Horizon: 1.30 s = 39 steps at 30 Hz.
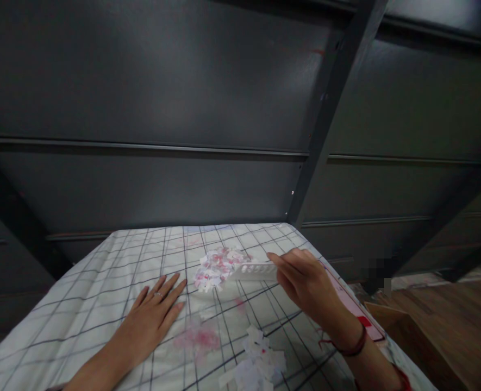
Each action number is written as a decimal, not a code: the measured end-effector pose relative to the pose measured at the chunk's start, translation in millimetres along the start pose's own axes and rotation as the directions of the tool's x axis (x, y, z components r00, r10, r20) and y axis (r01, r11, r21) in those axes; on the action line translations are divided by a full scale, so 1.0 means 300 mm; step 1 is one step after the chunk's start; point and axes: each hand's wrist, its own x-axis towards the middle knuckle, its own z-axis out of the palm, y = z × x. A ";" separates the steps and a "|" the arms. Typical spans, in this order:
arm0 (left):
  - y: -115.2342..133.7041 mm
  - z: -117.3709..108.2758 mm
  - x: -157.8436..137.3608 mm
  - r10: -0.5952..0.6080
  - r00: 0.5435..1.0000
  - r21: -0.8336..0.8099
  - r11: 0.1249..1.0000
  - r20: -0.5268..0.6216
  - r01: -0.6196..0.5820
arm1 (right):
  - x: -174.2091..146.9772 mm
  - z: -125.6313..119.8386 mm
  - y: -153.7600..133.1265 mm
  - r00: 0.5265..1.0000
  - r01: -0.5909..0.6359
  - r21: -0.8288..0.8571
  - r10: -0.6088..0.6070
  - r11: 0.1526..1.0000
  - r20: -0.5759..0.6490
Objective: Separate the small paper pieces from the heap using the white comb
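My left hand [156, 308] lies flat on the checked tablecloth [150, 252], fingers spread, a ring on one of them. In my right hand [303, 279] is a white perforated strip [258, 270], gripped at its right end between thumb and fingers. The strip's left end reaches the edge of a pile of small white scraps [216, 267] with pink and red stains; whether it touches them I cannot tell. Nearer to me lies a second pile of white pieces [258, 361], some with red spots. A pink smear [199, 338] marks the cloth between the hands.
A flat pink phone-like object [352, 304] rests at the table's right edge, partly behind my right wrist. Below that side stands an open cardboard box [407, 339] on a wooden floor [448, 309]. Dark grey metal panels [175, 184] rise behind the table's far edge.
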 end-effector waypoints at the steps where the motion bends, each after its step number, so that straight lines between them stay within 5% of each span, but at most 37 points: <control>1: -0.001 0.001 0.000 0.003 1.000 -0.001 1.000 -0.005 -0.003 | 0.001 0.009 -0.006 1.000 0.011 -0.002 -0.011 1.000 0.003; 30: 0.007 -0.008 0.005 -0.002 1.000 0.001 1.000 0.019 0.002 | 0.002 0.029 -0.038 0.999 0.023 0.004 -0.024 1.000 0.034; 39: 0.005 -0.006 0.003 -0.016 0.999 0.013 1.000 0.037 0.015 | -0.001 0.019 -0.016 0.999 0.004 0.012 -0.004 1.000 -0.039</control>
